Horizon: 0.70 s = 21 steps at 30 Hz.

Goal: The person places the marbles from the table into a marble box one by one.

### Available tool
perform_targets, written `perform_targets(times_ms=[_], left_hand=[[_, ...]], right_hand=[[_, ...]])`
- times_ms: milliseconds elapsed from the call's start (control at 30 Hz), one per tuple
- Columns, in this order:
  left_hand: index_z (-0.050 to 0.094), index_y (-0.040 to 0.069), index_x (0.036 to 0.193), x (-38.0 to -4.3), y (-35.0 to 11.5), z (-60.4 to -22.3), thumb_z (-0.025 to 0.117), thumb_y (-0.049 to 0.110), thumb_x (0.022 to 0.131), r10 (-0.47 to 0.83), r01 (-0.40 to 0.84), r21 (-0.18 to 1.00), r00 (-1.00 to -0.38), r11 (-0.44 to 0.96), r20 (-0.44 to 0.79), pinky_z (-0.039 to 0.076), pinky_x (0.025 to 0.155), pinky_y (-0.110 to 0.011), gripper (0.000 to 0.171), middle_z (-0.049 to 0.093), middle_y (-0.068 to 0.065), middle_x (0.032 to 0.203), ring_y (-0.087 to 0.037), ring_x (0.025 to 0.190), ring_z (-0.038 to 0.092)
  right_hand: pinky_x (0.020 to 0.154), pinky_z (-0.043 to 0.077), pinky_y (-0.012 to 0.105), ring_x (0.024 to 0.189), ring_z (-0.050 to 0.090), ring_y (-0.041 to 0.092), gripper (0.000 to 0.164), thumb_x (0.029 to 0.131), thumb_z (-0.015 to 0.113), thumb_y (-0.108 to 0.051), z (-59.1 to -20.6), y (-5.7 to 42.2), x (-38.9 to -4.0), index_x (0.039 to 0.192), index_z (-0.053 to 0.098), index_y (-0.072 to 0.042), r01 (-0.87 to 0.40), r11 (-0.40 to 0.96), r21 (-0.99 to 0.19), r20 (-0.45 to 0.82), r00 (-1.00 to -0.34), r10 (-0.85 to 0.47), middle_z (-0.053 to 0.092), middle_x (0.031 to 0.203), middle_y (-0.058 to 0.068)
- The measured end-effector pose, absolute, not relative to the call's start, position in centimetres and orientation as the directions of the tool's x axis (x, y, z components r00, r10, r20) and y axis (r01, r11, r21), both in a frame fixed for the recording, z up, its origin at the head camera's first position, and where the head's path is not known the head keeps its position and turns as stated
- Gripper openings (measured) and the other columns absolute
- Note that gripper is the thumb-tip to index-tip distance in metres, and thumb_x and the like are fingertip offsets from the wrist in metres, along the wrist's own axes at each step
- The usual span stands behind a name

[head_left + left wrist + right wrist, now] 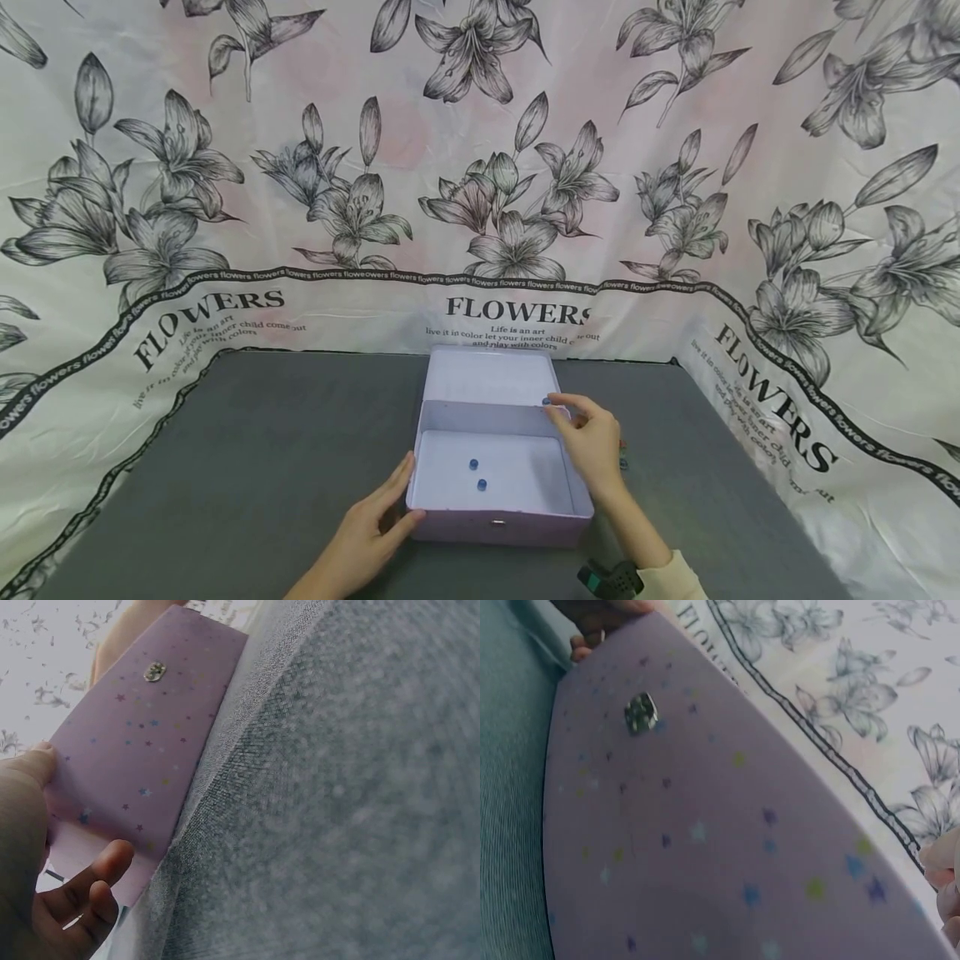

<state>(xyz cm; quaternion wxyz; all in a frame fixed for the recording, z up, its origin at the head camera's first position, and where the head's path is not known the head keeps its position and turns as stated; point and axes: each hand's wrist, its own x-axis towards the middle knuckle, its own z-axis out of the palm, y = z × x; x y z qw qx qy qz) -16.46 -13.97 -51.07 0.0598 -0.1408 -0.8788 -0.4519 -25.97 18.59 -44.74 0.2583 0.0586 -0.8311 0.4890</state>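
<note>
A lilac box (457,527) with a star pattern stands with its lid (487,375) tipped back. Two small blue beads, one farther back (473,464) and one nearer (482,485), lie on its pale floor. With thumb and fingertips, my right hand (592,446) pinches another blue bead (547,402) above the box's back right corner. My left hand (367,529) rests against the front left corner, its thumb at the front and its longer fingers fairly straight along the side. A metal clasp (154,671) shows on the front wall in the left wrist view.
Small coloured pieces (623,454) lie right of the box, partly hidden behind my right hand. The grey tabletop (262,442) spreads on both sides. A flower-printed curtain (360,308) encloses the back and sides. A dark device (611,579) sits on my right wrist.
</note>
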Motion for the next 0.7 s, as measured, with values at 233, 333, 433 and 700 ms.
perform_targets(times_ms=[233, 333, 433, 700], left_hand=[[0.044, 0.017, 0.162, -16.5, -14.1, -51.0, 0.073, 0.048, 0.099, 0.2, 0.295, 0.779, -0.955, 0.553, 0.219, 0.039, 0.117, -0.052, 0.076, 0.036, 0.005, 0.169, -0.017, 0.152, 0.039], [0.044, 0.017, 0.162, -16.5, -14.1, -51.0, 0.073, 0.049, 0.098, 0.2, 0.291, 0.78, -0.956, 0.554, 0.215, 0.039, 0.117, -0.052, 0.076, 0.036, 0.006, 0.168, -0.019, 0.151, 0.04], [0.044, 0.017, 0.162, -16.6, -14.0, -51.1, 0.072, 0.049, 0.099, 0.212, 0.297, 0.782, -0.954, 0.548, 0.214, 0.04, 0.117, -0.052, 0.077, 0.036, 0.006, 0.169, -0.018, 0.151, 0.039], [0.045, 0.015, 0.161, -16.5, -13.8, -51.1, 0.073, 0.048, 0.099, 0.195, 0.299, 0.777, -0.954, 0.553, 0.228, 0.041, 0.116, -0.052, 0.076, 0.036, 0.003, 0.169, -0.019, 0.151, 0.04]], right_hand=[[0.042, 0.022, 0.019, 0.042, 0.029, 0.001, 0.016, 0.092, 0.084, -0.01, -44.5, 16.5, -26.0, 0.108, 0.083, -0.011, -0.395, 0.497, -0.773, 0.493, -0.866, 0.079, 0.039, 0.048, -0.007], [0.043, 0.025, 0.019, 0.043, 0.03, 0.001, 0.015, 0.092, 0.084, -0.01, -44.5, 15.8, -26.0, 0.107, 0.083, -0.012, -0.434, 0.522, -0.734, 0.521, -0.853, 0.023, 0.045, 0.053, -0.007], [0.043, 0.026, 0.02, 0.044, 0.031, 0.001, 0.015, 0.091, 0.085, -0.008, -44.5, 15.7, -26.0, 0.106, 0.084, -0.012, -0.462, 0.55, -0.695, 0.549, -0.836, -0.008, 0.051, 0.059, -0.006], [0.044, 0.029, 0.021, 0.045, 0.033, 0.001, 0.016, 0.089, 0.086, -0.007, -44.5, 15.4, -26.9, 0.104, 0.084, -0.013, -0.485, 0.576, -0.659, 0.559, -0.827, -0.056, 0.061, 0.067, -0.004]])
